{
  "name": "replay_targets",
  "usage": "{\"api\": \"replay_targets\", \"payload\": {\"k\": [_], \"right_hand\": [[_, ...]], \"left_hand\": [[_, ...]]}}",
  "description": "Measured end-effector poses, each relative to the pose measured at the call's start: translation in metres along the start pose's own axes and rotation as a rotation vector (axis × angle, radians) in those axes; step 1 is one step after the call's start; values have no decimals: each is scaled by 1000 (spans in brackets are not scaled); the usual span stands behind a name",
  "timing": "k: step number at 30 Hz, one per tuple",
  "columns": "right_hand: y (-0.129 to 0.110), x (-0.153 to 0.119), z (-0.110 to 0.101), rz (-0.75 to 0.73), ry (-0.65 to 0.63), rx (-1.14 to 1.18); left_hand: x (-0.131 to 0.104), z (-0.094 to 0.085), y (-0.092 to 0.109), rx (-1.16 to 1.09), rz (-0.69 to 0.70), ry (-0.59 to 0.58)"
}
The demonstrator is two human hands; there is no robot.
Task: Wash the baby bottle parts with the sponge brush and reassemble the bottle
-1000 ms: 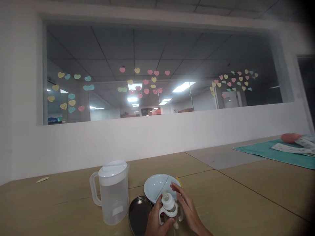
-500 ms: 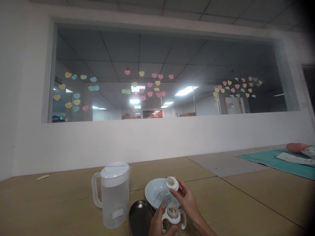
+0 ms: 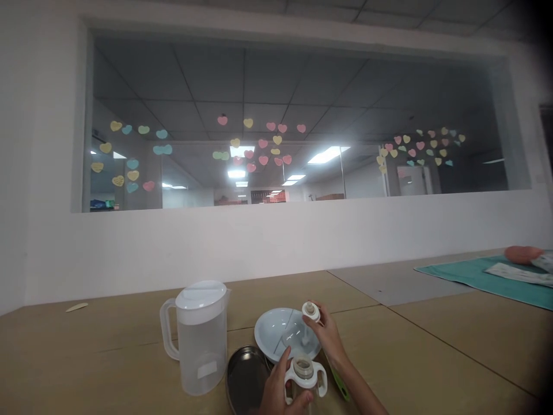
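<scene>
My left hand (image 3: 280,387) is wrapped round a clear baby bottle (image 3: 303,369) with a white two-handled collar; its mouth is uncovered. In my right hand (image 3: 327,331) is the bottle's white nipple cap (image 3: 310,311), pinched between thumb and fingers, with a pale straw hanging below it. The cap is above and to the right of the bottle, apart from it. Behind both hands sits a pale blue bowl (image 3: 266,333) with something clear in it. A dark oval metal tray (image 3: 246,380) lies left of the bottle.
A lidded translucent pitcher (image 3: 203,351) stands to the left on the brown table (image 3: 112,369). Under my right forearm shows a green handle (image 3: 340,385). A teal cloth (image 3: 488,276) with a pinkish object (image 3: 522,255) lies at far right. A windowed wall rises behind.
My right hand has lifted the nipple cap up and to the right, drawing its straw out of the bottle's mouth. The left hand keeps its hold on the bottle.
</scene>
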State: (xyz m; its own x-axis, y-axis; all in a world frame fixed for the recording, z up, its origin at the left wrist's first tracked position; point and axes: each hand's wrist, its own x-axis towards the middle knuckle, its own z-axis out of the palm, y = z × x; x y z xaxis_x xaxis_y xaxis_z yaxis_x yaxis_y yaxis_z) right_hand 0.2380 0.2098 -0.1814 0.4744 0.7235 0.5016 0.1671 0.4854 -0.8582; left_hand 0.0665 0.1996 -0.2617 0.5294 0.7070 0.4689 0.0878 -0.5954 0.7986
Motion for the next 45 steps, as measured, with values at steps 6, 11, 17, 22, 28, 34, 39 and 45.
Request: {"api": "replay_targets", "payload": {"k": [6, 11, 17, 22, 28, 34, 39, 45], "right_hand": [[2, -11, 0, -145, -189, -373], [7, -12, 3, -63, -386, -437], [0, -9, 3, -42, -362, -247], [-7, -13, 2, -107, -348, -188], [0, -17, -1, -152, -296, -382], [9, -11, -10, -258, -287, -570], [19, -7, -17, -357, -460, -746], [17, -8, -17, -330, -550, -717]], "left_hand": [[1, 5, -1, -57, 56, 92], [2, 5, 1, -69, 56, 95], [-1, 5, 8, -45, 54, 147], [-1, 7, 11, 4, 94, 233], [5, -8, 7, 251, 197, 502], [-2, -78, 7, 948, 452, 1175], [-9, -114, 10, 796, -116, 1463], [-11, -120, -10, 724, -386, 1305]]}}
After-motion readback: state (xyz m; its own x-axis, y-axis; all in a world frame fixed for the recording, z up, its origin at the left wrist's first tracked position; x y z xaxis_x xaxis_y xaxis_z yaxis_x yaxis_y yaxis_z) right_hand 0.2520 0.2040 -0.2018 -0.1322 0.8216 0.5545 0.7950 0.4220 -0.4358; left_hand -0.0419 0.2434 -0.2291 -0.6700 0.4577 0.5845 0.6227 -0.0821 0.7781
